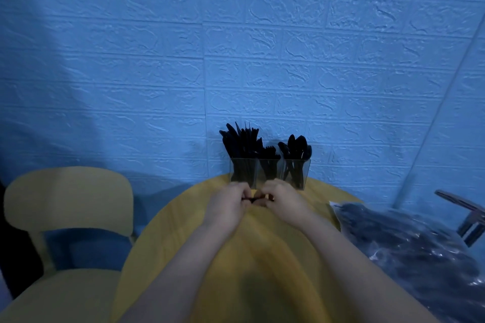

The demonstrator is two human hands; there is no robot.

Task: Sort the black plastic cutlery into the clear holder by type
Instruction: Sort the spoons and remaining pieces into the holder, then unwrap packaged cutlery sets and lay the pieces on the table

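Yellow wood makes up the chair (68, 191) standing off the left edge of the table (183, 244), its seat tucked close to the round yellow top. Over the far half of the table my left hand (231, 204) has its fingers curled in, pinching one end of a small black piece of cutlery (251, 200); too little of it shows between my fingers to tell which kind it is. My right hand (282, 198) meets it from the other side, fingers curled and pinching the same piece, so both hands nearly touch just in front of the holder (270, 173). That clear holder stands at the far edge of the table against the blue brick-patterned wall (262, 47), with knives (240, 141) upright in its left compartment, forks (270, 152) in the middle and spoons (296, 148) in the right. Near the right edge lies a clear plastic bag (409, 241) full of more black cutlery.
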